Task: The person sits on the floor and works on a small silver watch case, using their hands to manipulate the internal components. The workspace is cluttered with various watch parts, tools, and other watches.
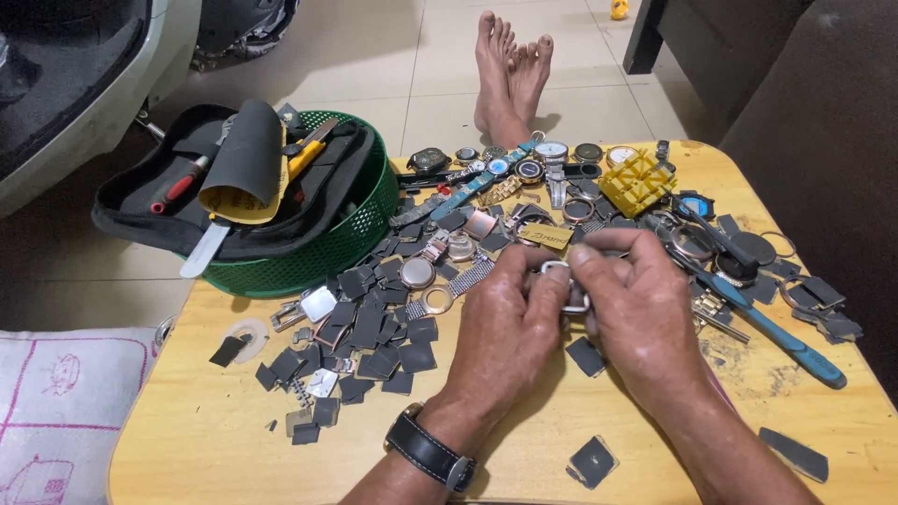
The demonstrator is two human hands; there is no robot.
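Basket [360, 238]: a green mesh basket is sitting at the table's far left corner, carrying a black tool pouch [140, 201] with a sheet of sandpaper and screwdrivers; the pouch is hanging past the rim, so a bump could likely be tipping tools onto the floor.

Dark squares [369, 327]: a loose heap of small dark square pieces and a few pale ones is spreading between the basket and the hands; a sweeping wrist could probably be scattering them off the table [206, 440].

Left hand [505, 323]: wearing a black strap at the wrist, its fingers are closing on the left side of a small silver watch case [561, 285], held just above the table in the middle.

Watch case: it is being pinched between both hands; it is small and smooth, so I judge it could be slipping out and dropping into the clutter below, where it would be hard to find.

Right hand [645, 313]: its grip is pinching the case's right side, thumb and forefinger on top; too much squeeze could be bending a thin part.

Blue tool [795, 346]: a long blue-handled tool is lying just beside the right forearm, reaching toward the right edge; an elbow nudge could be rolling it off.

Watches [524, 168]: a row of watches is lying along the far edge, close to falling if pushed.
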